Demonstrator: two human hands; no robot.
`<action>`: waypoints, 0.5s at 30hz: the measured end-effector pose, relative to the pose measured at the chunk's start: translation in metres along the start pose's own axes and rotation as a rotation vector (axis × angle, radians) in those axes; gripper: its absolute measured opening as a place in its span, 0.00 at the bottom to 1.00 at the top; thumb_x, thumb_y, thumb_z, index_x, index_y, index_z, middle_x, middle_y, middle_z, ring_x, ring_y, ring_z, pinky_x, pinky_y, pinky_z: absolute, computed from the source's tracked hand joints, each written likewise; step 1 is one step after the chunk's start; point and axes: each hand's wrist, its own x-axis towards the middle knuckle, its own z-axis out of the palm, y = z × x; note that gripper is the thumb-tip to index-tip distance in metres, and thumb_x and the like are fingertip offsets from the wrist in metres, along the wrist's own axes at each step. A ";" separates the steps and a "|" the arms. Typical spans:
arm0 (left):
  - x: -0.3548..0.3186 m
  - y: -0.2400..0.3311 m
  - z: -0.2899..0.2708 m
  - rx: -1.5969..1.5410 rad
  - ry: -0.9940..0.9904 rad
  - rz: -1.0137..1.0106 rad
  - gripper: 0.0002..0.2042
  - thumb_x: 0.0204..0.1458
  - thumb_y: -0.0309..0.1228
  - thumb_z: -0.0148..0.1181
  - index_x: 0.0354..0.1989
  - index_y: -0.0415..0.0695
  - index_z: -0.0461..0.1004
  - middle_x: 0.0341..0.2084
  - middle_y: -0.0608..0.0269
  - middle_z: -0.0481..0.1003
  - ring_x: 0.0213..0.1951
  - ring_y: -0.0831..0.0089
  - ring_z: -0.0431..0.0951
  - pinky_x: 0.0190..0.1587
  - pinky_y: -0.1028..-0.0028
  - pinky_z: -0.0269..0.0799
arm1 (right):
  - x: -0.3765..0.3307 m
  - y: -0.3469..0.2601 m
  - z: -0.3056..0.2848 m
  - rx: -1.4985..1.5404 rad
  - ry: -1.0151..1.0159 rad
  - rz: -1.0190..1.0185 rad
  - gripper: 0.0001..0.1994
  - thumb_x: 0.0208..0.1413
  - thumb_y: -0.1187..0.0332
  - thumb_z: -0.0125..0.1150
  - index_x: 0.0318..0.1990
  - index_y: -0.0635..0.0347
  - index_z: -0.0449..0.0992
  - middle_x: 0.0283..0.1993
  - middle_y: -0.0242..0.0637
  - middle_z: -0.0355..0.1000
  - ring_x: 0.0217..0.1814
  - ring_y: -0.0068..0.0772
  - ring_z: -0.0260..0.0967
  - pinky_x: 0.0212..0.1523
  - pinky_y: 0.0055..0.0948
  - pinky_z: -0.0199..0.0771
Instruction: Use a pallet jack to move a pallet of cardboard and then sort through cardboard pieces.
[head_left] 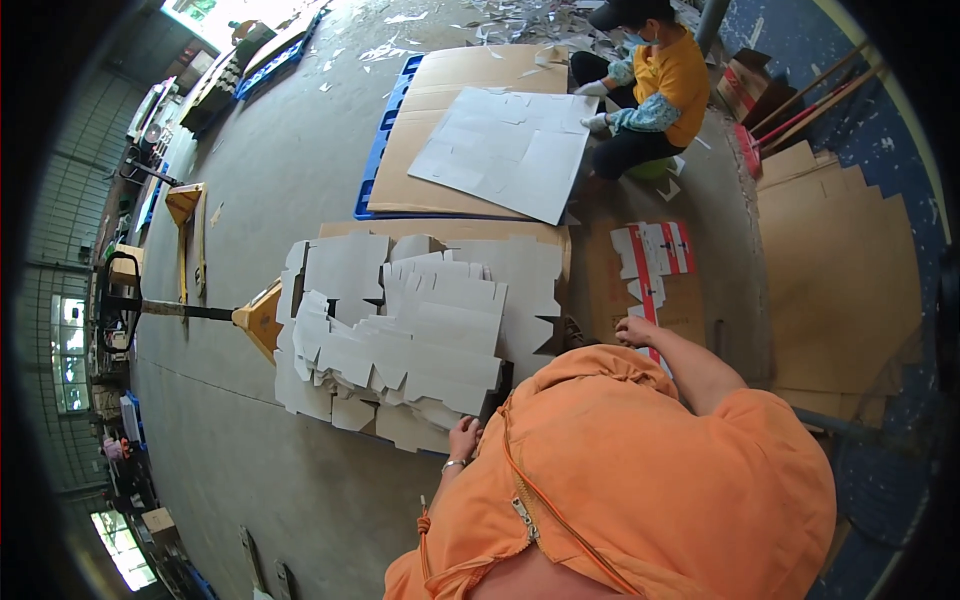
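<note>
A loose heap of grey-white die-cut cardboard blanks (410, 340) lies in front of me, its notched sheets overlapping at odd angles. My left hand (464, 438), with a band on its wrist, is at the heap's near right corner. Its fingers are curled, and whatever they grip is hidden. To the right, my right hand (636, 331) has its fingers closed beside red-and-white printed cardboard pieces (645, 265). Whether it pinches one of them does not show. Those pieces lie on a brown cardboard sheet (600, 285).
Beyond the heap, a blue pallet (385, 135) carries brown sheets and a grey-white sheet (505, 145). A co-worker in yellow (672, 90) sits there, gloved hands at that sheet. A yellow pallet jack (262, 318) stands left; stacked brown cardboard (840, 270) and a red broom (747, 150) are right.
</note>
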 end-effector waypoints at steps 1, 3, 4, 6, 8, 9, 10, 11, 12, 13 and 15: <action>0.000 0.005 -0.002 0.019 -0.020 0.016 0.18 0.49 0.29 0.55 0.48 0.34 0.65 0.26 0.63 0.72 0.24 0.79 0.72 0.23 0.82 0.68 | 0.000 -0.001 0.002 0.026 0.012 -0.018 0.15 0.47 0.66 0.52 0.42 0.65 0.71 0.29 0.39 0.73 0.26 0.26 0.71 0.26 0.26 0.73; 0.002 0.010 -0.003 -0.034 -0.004 0.013 0.20 0.49 0.29 0.55 0.50 0.35 0.62 0.28 0.62 0.72 0.25 0.79 0.72 0.23 0.81 0.68 | -0.002 0.000 0.005 -0.054 -0.011 -0.028 0.16 0.47 0.66 0.53 0.43 0.66 0.71 0.30 0.38 0.73 0.26 0.26 0.71 0.26 0.25 0.73; 0.002 0.016 -0.004 -0.013 -0.014 0.017 0.21 0.49 0.29 0.55 0.51 0.35 0.61 0.30 0.62 0.72 0.26 0.78 0.73 0.23 0.81 0.68 | -0.007 0.000 0.005 -0.040 -0.002 0.001 0.16 0.47 0.66 0.53 0.42 0.65 0.71 0.29 0.37 0.73 0.26 0.25 0.71 0.26 0.25 0.73; 0.003 0.022 -0.005 0.013 -0.024 0.021 0.22 0.48 0.29 0.55 0.51 0.36 0.60 0.32 0.61 0.71 0.27 0.78 0.73 0.24 0.81 0.68 | -0.011 0.004 0.009 -0.021 0.007 0.031 0.15 0.47 0.66 0.53 0.41 0.65 0.72 0.29 0.37 0.74 0.26 0.25 0.71 0.26 0.25 0.73; 0.007 0.024 -0.005 -0.011 -0.033 -0.014 0.22 0.48 0.29 0.55 0.52 0.36 0.60 0.33 0.61 0.71 0.29 0.77 0.74 0.24 0.81 0.69 | -0.013 0.007 0.009 -0.042 -0.001 0.077 0.14 0.46 0.66 0.53 0.39 0.64 0.74 0.28 0.37 0.74 0.26 0.25 0.71 0.26 0.25 0.72; 0.008 0.023 -0.006 -0.009 -0.033 -0.012 0.22 0.48 0.29 0.55 0.52 0.36 0.60 0.33 0.61 0.71 0.29 0.77 0.74 0.24 0.81 0.69 | -0.014 0.007 0.010 -0.041 0.001 0.076 0.14 0.46 0.66 0.53 0.39 0.64 0.74 0.28 0.37 0.74 0.26 0.25 0.71 0.26 0.25 0.72; 0.008 0.021 -0.006 -0.011 -0.037 -0.014 0.22 0.49 0.29 0.55 0.52 0.36 0.60 0.34 0.60 0.72 0.29 0.76 0.74 0.24 0.81 0.69 | -0.018 0.003 0.009 -0.054 0.003 0.079 0.14 0.45 0.66 0.53 0.38 0.63 0.74 0.29 0.37 0.74 0.27 0.26 0.72 0.28 0.25 0.73; 0.008 0.018 -0.007 -0.013 -0.040 -0.016 0.22 0.49 0.29 0.55 0.52 0.36 0.60 0.34 0.60 0.72 0.29 0.76 0.74 0.24 0.81 0.69 | -0.020 0.001 0.009 -0.068 0.004 0.082 0.14 0.45 0.65 0.53 0.37 0.63 0.75 0.29 0.38 0.74 0.27 0.28 0.72 0.29 0.26 0.73; 0.008 0.015 -0.007 -0.016 -0.037 -0.017 0.22 0.49 0.29 0.55 0.52 0.36 0.60 0.34 0.60 0.72 0.29 0.76 0.74 0.24 0.81 0.69 | -0.016 0.002 0.011 -0.071 0.003 0.080 0.14 0.45 0.65 0.53 0.37 0.63 0.75 0.29 0.38 0.74 0.27 0.28 0.72 0.29 0.26 0.73; 0.007 0.016 -0.004 -0.006 -0.043 -0.009 0.21 0.49 0.30 0.55 0.51 0.36 0.61 0.34 0.60 0.72 0.29 0.77 0.74 0.25 0.81 0.69 | -0.012 0.009 0.013 -0.094 0.007 0.057 0.14 0.45 0.65 0.53 0.38 0.63 0.75 0.30 0.39 0.74 0.28 0.29 0.72 0.31 0.27 0.73; 0.005 0.010 -0.002 -0.005 -0.041 -0.006 0.21 0.49 0.30 0.55 0.51 0.36 0.61 0.34 0.60 0.72 0.29 0.77 0.74 0.25 0.80 0.69 | -0.006 0.017 0.018 -0.127 0.004 0.028 0.15 0.45 0.64 0.53 0.39 0.63 0.74 0.31 0.39 0.74 0.29 0.30 0.73 0.34 0.28 0.73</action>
